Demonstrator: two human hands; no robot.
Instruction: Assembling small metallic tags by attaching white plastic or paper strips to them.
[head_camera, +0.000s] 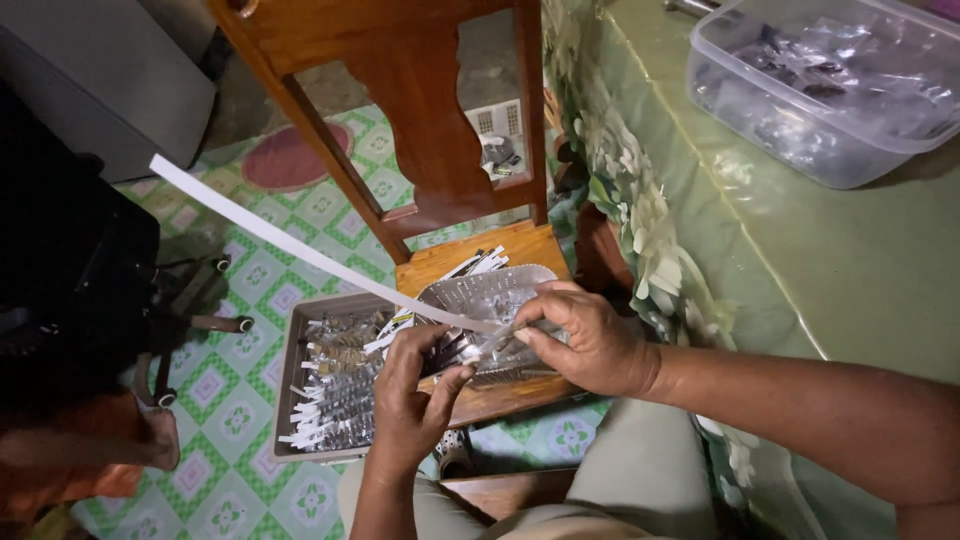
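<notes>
My right hand (590, 340) pinches the near end of a long white strip (300, 250) that runs up and to the left. A small clear plastic packet (490, 345) sits at the same fingertips. My left hand (415, 395) meets it from below, its fingers closed on the packet's lower end. Both hands hover over a perforated clear basket (500, 285) on the seat of a wooden chair (420, 120). Beside it lies a grey tray (300, 330) holding several packets with white strips.
A table with a green cloth (850, 260) stands at the right, bearing a clear plastic tub (760, 110) of shiny packets. Another person's dark sleeve (70, 270) is at the left. The floor has a green-and-white patterned mat (250, 280).
</notes>
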